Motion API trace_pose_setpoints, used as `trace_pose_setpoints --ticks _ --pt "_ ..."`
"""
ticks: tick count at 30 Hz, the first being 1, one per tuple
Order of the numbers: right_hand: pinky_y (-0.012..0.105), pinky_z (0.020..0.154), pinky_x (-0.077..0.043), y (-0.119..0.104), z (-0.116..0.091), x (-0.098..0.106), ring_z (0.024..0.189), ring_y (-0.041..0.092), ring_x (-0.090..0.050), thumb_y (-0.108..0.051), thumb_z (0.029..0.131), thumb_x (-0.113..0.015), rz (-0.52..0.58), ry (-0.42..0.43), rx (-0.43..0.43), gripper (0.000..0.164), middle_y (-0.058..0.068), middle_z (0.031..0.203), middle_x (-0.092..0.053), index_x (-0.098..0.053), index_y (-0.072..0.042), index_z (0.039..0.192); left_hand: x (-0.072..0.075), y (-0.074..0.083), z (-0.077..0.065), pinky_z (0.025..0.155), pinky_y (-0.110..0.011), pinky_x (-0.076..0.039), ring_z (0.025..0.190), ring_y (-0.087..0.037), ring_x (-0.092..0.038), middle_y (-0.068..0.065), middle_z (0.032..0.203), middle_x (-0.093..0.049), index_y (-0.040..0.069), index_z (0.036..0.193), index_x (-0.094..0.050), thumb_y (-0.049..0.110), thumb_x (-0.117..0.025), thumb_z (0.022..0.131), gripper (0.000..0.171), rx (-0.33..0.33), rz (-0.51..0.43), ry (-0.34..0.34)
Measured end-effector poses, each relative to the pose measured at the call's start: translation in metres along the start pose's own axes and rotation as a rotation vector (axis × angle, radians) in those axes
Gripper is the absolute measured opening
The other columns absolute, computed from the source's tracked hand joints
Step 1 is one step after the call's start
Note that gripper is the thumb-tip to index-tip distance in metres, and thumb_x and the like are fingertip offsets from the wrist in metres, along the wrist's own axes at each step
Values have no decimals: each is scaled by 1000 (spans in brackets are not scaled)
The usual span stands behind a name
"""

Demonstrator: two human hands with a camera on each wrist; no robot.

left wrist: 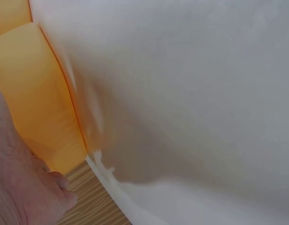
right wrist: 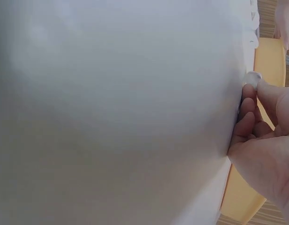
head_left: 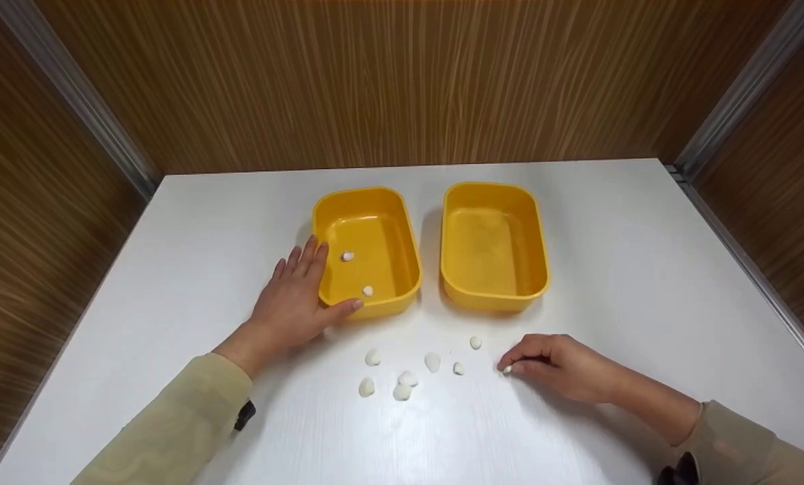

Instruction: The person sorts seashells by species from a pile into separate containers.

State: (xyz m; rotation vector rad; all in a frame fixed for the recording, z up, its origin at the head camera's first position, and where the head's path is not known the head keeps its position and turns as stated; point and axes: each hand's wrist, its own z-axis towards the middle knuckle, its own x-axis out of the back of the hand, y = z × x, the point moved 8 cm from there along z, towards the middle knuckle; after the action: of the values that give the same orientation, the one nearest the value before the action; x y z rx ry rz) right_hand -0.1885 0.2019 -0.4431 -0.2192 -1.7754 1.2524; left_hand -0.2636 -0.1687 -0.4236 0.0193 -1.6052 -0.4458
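My right hand (head_left: 570, 367) is low over the table at the right, pinching a small white pebble-like piece (right wrist: 253, 78) between thumb and fingertips. Several similar cream-white pieces lie loose to its left, the nearest being one piece (head_left: 476, 343) in front of the right tub. With straight, spread fingers, my left hand (head_left: 290, 303) rests at the left side of the left yellow tub (head_left: 402, 300), its thumb over the near rim. Inside that tub lie two pieces, one toward the middle (head_left: 348, 256) and another near the front wall (head_left: 368, 291).
A second yellow tub (head_left: 496, 302) stands just right of the first, a narrow gap between them. Both are on a white table (head_left: 644, 269). Wood-grain panels (head_left: 402, 87) enclose the back and sides.
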Motion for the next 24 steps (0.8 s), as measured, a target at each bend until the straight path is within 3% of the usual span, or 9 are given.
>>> trace_pose_setpoints --ticks 8,16,24 --pt "19 88 -54 0 -1 1 102 12 -68 -9 105 -67 53 11 5 19 0 111 -77 -80 -13 118 1 0 1 130 -55 -5 163 -39 -7 -13 178 0 5 170 -6 93 -37 90 123 9 -2 0" --pt "17 82 -54 -3 0 -1 94 10 -66 -7 96 -78 21 47 70 21 4 107 -77 -80 -9 117 1 -1 1 130 -55 -5 162 -40 -7 -14 178 0 5 170 -6 92 -39 90 123 9 -3 0" --pt "19 77 -55 -6 -1 2 90 9 -65 -4 95 -79 -51 70 8 23 -1 106 -77 -81 -9 117 1 0 0 130 -54 -3 163 -38 -5 -12 178 2 6 171 -5 92 -40 90 123 19 -10 -10"
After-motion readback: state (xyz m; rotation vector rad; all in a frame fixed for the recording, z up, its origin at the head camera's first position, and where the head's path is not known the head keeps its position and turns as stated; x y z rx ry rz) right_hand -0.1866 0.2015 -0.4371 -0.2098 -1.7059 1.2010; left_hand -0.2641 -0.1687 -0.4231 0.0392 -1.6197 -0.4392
